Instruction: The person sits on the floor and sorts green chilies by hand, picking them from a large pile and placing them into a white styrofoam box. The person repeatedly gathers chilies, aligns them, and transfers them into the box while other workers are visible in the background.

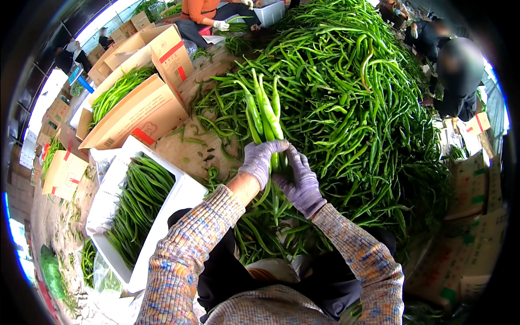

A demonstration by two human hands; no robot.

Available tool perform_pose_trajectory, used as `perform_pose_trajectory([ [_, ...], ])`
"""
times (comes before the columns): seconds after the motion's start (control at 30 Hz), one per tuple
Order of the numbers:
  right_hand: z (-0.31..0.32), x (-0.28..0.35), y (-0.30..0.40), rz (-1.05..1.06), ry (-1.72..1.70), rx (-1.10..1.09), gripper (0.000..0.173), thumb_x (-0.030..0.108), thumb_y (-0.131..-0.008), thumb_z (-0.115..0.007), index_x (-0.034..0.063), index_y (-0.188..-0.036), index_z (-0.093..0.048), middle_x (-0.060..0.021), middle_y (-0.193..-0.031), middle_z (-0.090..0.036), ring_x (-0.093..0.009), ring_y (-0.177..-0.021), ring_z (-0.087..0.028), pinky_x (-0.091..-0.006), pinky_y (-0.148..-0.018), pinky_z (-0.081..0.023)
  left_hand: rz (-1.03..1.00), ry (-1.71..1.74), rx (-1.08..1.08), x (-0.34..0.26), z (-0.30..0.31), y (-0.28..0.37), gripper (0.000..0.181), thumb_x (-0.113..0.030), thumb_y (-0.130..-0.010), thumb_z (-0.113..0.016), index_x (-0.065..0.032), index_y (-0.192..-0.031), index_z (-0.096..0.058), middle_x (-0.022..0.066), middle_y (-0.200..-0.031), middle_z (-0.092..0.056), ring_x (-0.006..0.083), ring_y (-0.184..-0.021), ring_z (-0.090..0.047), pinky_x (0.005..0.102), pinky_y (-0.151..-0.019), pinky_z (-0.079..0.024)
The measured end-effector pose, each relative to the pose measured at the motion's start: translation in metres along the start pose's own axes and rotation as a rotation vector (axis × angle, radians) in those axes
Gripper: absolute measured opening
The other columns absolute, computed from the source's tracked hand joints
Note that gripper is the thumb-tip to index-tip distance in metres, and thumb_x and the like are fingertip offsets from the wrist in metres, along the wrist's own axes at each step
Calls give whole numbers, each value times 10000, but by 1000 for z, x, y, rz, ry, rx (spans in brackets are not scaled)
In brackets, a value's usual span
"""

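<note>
My left hand point(260, 159), in a purple knit glove, is closed around a small bunch of long green chili peppers point(266, 111). Their stem ends point away from me and the bunch stands out above the glove. Against the lower part of the bunch rests my right hand point(298, 180), gloved alike, its fingers bent around the peppers; some of its grip is hidden in shade. Beyond both hands rises a big heap of green chili peppers point(345, 109). On my left, a white foam box point(189, 195) holds long peppers point(140, 203) laid side by side.
Behind the foam box stands a cardboard carton point(138, 115) with peppers inside. A co-worker's gloved hand point(221, 25) holds peppers at the top. More people sit at the upper right, near a dark round shape point(459, 67). Flattened cardboard point(455, 252) lies at my right.
</note>
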State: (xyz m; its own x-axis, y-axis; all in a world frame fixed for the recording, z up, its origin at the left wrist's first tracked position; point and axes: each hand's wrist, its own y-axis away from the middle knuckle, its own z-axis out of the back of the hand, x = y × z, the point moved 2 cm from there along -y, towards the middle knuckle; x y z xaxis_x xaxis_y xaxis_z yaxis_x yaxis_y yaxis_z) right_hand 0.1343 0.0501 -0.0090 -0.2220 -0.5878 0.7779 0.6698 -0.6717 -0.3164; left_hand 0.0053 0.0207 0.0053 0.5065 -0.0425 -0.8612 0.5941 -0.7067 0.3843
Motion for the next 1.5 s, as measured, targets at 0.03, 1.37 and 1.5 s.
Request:
perform_pose_trajectory([
  [0.03, 3, 4, 0, 83, -6, -53, 688, 285, -747, -651, 66, -1314, -329, -195, -1121, -512, -345, -820, -608, -401, -680, -504, 2, 49, -2, -5, -2, -1, 281, -88, -660, -728, 13, -899, -620, 93, -782, -642, 220, -640, -602, 353, -649, -501],
  [1.37, -60, -104, 50, -16, 584, 889, 368, 270, -848, -525, 123, -1185, -526, -100, -1158, -563, -274, -1048, -537, -375, -854, -447, 584, -715, -1311, -2, 671, 130, 620, -323, -521, -820, 51, -974, -622, 180, -1053, -622, 239, -1022, -588, 299, -853, -462],
  [1.5, -65, -154, 67, 161, 722, 1095, 377, 178, -839, -466, 130, -1212, -493, -84, -1262, -481, -242, -1148, -460, -362, -900, -419, 305, -411, -1056, 16, 684, 145, 572, -280, -560, -820, 47, -987, -625, 127, -993, -638, 204, -982, -580, 322, -822, -461],
])
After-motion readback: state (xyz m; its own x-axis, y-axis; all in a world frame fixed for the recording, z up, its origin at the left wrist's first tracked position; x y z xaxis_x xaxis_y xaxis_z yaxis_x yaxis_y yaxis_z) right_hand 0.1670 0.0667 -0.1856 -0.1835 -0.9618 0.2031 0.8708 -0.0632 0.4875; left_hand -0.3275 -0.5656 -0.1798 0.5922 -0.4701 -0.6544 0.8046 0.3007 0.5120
